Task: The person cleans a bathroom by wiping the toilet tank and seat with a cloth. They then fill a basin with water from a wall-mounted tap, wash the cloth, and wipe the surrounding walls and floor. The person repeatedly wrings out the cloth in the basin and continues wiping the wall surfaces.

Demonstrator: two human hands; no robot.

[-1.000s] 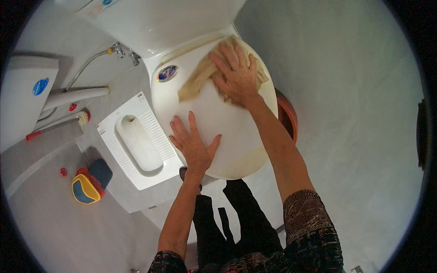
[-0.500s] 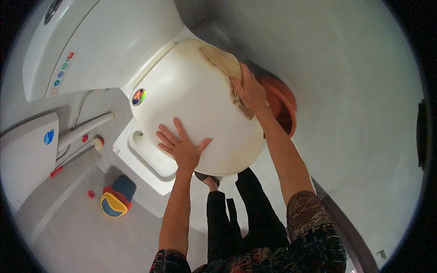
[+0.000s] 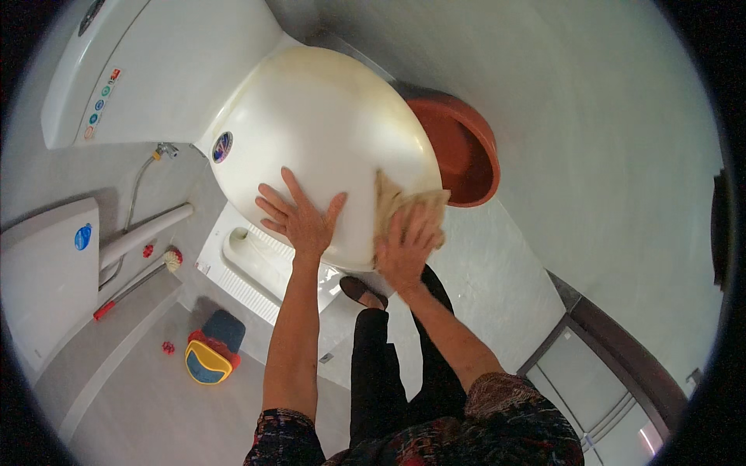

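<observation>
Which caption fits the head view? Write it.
Left hand spread, right hand on tan cloth, atop rounded white toilet lid.

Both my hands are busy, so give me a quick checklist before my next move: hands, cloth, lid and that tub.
1. Right hand over the tan fabric cloth: ok.
2. Left hand on the glossy white rounded toilet lid: ok, fingers spread.
3. Lid down: ok.
4. Cloth wholly within the lid's edge: not ok, it appears to overhang on the right.
5. Cloth damp: cannot tell.
6. Water in the round reddish-brown tub: cannot tell, dark inside.
</observation>
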